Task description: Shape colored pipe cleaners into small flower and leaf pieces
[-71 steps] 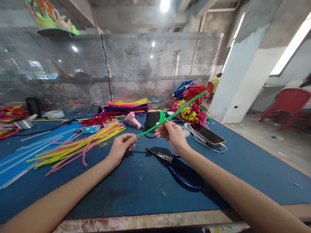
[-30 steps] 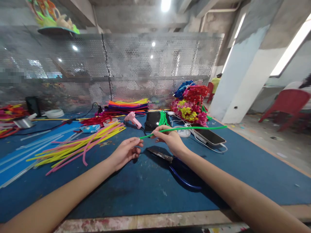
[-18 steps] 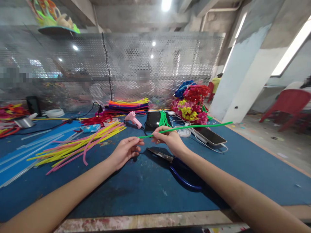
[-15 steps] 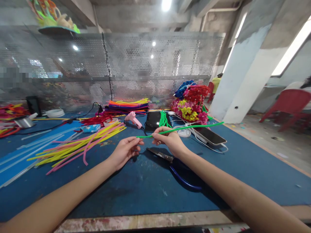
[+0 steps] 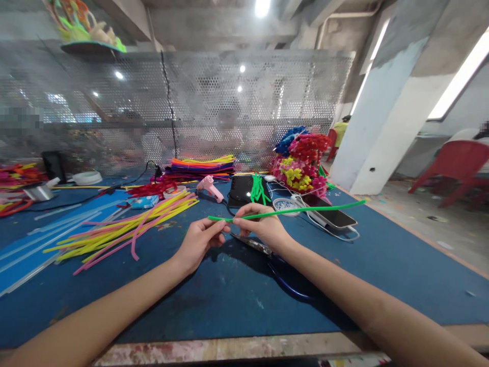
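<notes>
L grip [image 5: 200,242] pinched on green pipe cleaner [image 5: 298,210] nr its L end; R grip [image 5: 263,227] closed on same stem just to R, fingertips almost touching. Rest of stem held level, running R past R grip, over phone [image 5: 333,217]. Scissors [image 5: 255,245] flat on bench [image 5: 229,300] just under R grip

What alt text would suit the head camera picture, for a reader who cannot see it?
A left hand and a right hand pinch a green pipe cleaner above a blue table. Scissors lie under them; yellow and pink pipe cleaners lie farther left.
</notes>
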`<state>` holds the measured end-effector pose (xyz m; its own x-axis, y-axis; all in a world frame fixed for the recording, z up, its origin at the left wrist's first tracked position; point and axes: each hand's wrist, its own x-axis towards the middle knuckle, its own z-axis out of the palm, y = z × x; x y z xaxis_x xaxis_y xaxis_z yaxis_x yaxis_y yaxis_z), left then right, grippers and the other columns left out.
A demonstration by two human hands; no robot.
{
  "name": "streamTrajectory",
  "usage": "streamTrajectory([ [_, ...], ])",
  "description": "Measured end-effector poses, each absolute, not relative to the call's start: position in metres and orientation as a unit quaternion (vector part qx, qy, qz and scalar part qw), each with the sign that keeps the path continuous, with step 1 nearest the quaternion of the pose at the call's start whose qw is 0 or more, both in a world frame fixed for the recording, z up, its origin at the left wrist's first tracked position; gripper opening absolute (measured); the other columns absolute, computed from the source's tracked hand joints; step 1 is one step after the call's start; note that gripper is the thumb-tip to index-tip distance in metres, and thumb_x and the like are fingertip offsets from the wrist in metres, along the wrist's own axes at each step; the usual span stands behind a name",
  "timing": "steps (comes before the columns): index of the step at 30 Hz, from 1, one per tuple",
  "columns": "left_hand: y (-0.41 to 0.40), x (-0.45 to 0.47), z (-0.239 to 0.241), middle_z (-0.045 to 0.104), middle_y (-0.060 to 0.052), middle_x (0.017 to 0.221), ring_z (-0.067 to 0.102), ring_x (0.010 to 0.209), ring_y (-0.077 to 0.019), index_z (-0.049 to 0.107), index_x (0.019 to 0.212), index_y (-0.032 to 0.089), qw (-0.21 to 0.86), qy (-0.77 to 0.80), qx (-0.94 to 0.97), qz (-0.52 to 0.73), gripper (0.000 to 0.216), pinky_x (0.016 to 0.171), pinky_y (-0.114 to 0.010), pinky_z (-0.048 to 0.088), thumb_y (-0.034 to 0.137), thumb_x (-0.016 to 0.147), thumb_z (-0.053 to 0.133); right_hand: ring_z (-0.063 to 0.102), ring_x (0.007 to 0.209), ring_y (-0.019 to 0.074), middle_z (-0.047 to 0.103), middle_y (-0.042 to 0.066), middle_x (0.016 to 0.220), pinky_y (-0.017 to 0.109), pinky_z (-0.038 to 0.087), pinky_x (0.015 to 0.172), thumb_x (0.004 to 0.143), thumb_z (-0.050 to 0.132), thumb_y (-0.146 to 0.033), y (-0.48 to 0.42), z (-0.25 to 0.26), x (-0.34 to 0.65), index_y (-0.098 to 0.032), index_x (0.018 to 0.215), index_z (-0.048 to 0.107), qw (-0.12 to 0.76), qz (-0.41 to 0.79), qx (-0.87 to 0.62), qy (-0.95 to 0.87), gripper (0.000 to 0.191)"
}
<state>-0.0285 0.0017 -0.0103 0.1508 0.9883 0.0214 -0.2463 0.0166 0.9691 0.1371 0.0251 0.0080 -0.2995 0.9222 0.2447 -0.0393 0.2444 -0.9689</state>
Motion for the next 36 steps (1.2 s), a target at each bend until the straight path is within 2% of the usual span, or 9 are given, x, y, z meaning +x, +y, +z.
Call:
streamTrajectory([
  [6, -0.001, -0.028, -0.012, 0.059, 0.001, 0.057, 0.049, 0.047, -0.0044, 0.066, 0.069, 0.013, 0.554, 0.391, 0.520, 0.519, 0.020, 0.047, -0.014, 0.038, 0.033, 0.070, 0.065, 0.053, 0.053, 0.0087, 0.062, 0.001, 0.063, 0.020, 0.041, 0.050, 0.066, 0.066, -0.033, 0.016, 0.009, 0.133, -0.015, 0.075, 0.065, 0.430, 0.465, -0.356, -0.687, 0.020],
  [14, -0.002, -0.026, -0.010, 0.059, 0.001, 0.058, 0.048, 0.047, -0.0047, 0.064, 0.067, 0.013, 0.560, 0.385, 0.510, 0.527, 0.019, 0.047, -0.016, 0.039, 0.031, 0.070, 0.064, 0.055, 0.063, 0.0107, 0.063, 0.001, 0.069, 0.020, 0.041, 0.056, 0.071, 0.062, -0.030, 0.010, 0.012, 0.134, -0.016, 0.074, 0.066, 0.473, 0.327, -0.351, -0.739, 0.015],
  [18, -0.003, -0.025, -0.009, 0.060, 0.001, 0.061, 0.049, 0.048, -0.0059, 0.064, 0.069, 0.013, 0.533, 0.395, 0.529, 0.529, 0.020, 0.048, -0.018, 0.040, 0.033, 0.071, 0.062, 0.051, 0.055, 0.0091, 0.060, 0.001, 0.062, 0.021, 0.038, 0.052, 0.070, 0.064, -0.033, 0.012, 0.010, 0.134, -0.015, 0.069, 0.065, 0.473, 0.374, -0.357, -0.714, 0.018],
  [21, -0.004, -0.027, -0.008, 0.061, 0.000, 0.060, 0.052, 0.051, -0.0084, 0.064, 0.073, 0.014, 0.424, 0.420, 0.598, 0.534, 0.022, 0.051, -0.019, 0.042, 0.035, 0.074, 0.060, 0.048, 0.048, 0.0074, 0.057, 0.000, 0.056, 0.019, 0.034, 0.045, 0.067, 0.067, -0.035, 0.014, 0.007, 0.130, -0.014, 0.068, 0.062, 0.468, 0.507, -0.358, -0.629, 0.021],
  [24, -0.003, -0.035, -0.007, 0.065, -0.002, 0.070, 0.058, 0.062, -0.0116, 0.064, 0.080, 0.016, 0.218, 0.418, 0.709, 0.525, 0.018, 0.059, -0.022, 0.045, 0.031, 0.078, 0.055, 0.048, 0.047, 0.0056, 0.056, -0.001, 0.055, 0.016, 0.032, 0.041, 0.062, 0.071, -0.032, 0.012, 0.006, 0.127, -0.013, 0.064, 0.058, 0.447, 0.641, -0.341, -0.522, 0.022],
  [28, 0.000, -0.056, -0.001, 0.068, -0.005, 0.088, 0.061, 0.082, -0.0148, 0.063, 0.095, 0.020, -0.110, 0.270, 0.851, 0.438, 0.019, 0.073, -0.027, 0.044, 0.018, 0.081, 0.051, 0.047, 0.045, 0.0022, 0.056, -0.003, 0.055, 0.012, 0.029, 0.039, 0.058, 0.073, -0.023, 0.008, 0.007, 0.125, -0.012, 0.064, 0.057, 0.380, 0.771, -0.305, -0.409, 0.020],
  [30, 0.001, -0.062, 0.005, 0.069, -0.005, 0.090, 0.062, 0.082, -0.0149, 0.063, 0.099, 0.021, -0.193, 0.200, 0.873, 0.401, 0.023, 0.073, -0.027, 0.044, 0.015, 0.080, 0.051, 0.046, 0.043, 0.0010, 0.055, -0.003, 0.053, 0.010, 0.028, 0.038, 0.056, 0.075, -0.021, 0.006, 0.008, 0.124, -0.012, 0.062, 0.057, 0.360, 0.798, -0.300, -0.379, 0.021],
  [33, -0.001, -0.060, 0.014, 0.069, -0.006, 0.085, 0.061, 0.079, -0.0148, 0.066, 0.092, 0.019, -0.101, 0.211, 0.874, 0.426, 0.019, 0.071, -0.025, 0.045, 0.015, 0.080, 0.051, 0.044, 0.041, 0.0003, 0.055, -0.003, 0.051, 0.010, 0.027, 0.037, 0.054, 0.076, -0.022, 0.005, 0.010, 0.124, -0.011, 0.061, 0.058, 0.390, 0.776, -0.300, -0.394, 0.022],
  [36, -0.001, -0.050, 0.015, 0.068, -0.005, 0.076, 0.059, 0.070, -0.0139, 0.068, 0.082, 0.016, 0.171, 0.327, 0.809, 0.457, 0.018, 0.063, -0.024, 0.046, 0.023, 0.081, 0.052, 0.046, 0.043, 0.0027, 0.057, -0.001, 0.053, 0.013, 0.030, 0.039, 0.057, 0.074, -0.028, 0.008, 0.012, 0.125, -0.012, 0.062, 0.060, 0.452, 0.700, -0.314, -0.455, 0.022],
])
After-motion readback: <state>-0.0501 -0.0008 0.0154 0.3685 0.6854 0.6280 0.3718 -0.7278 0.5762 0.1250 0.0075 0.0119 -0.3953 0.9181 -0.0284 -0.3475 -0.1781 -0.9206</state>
